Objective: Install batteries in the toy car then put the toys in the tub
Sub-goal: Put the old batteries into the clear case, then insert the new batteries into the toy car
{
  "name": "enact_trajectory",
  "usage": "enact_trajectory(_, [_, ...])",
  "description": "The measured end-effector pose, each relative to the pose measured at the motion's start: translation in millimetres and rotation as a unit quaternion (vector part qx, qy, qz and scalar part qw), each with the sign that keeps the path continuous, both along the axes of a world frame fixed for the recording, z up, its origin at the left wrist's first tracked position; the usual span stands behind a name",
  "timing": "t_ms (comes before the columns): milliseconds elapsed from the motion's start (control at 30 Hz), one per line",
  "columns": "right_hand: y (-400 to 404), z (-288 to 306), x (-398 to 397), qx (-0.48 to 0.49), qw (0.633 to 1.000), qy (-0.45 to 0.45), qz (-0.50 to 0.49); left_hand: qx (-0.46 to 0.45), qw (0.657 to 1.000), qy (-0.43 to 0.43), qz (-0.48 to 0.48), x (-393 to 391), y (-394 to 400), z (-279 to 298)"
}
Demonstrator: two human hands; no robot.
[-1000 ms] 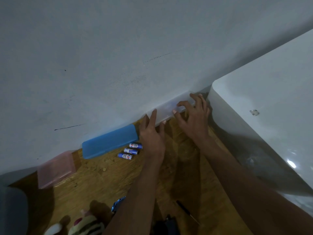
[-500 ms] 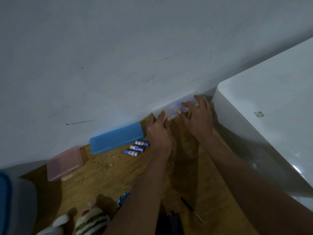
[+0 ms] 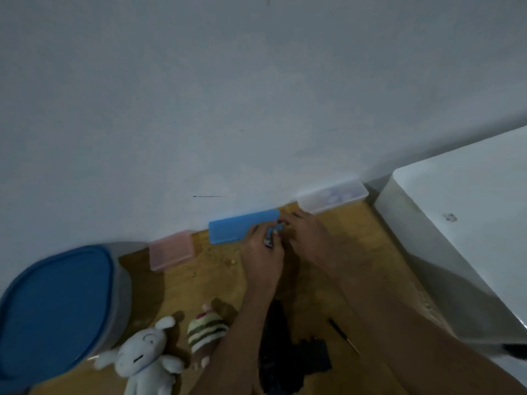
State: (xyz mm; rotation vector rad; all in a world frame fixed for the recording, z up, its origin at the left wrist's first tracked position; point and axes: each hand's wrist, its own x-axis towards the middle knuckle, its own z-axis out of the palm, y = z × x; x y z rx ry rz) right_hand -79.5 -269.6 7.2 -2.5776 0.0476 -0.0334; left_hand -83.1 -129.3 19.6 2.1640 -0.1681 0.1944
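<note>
Blue case behind hands — batteries hidden.

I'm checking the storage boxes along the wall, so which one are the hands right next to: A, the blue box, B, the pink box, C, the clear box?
A: both hands, left hand and right hand, gather the batteries at the right end of the blue box.
</note>
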Motion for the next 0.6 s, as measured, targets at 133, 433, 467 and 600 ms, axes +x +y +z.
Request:
enact_trajectory(133, [36.2, -14.2, -6.4, -0.023, 1.000, 0.009, -0.009, 0.009, 1.000, 0.025, -0.008, -9.6, 42.3, -8.2])
enact_trajectory(433, [74.1, -22.7, -11.5, -0.147, 0.988, 0.053, 0.002, -0.035, 0.982, 0.164, -0.083, -44.3, 84.7, -19.0])
enact_trajectory(467, [75.8, -22.1, -11.0, -0.153, 0.986, 0.063, 0.004, -0.037, 0.978, 0.180, -0.097, -48.7, 87.2, -17.9])
enact_trajectory(600, [83.8, -18.6, -10.3, -0.197, 0.975, 0.101, 0.031, -0.042, 0.967, 0.214, -0.135, -65.2, 94.6, -9.9])
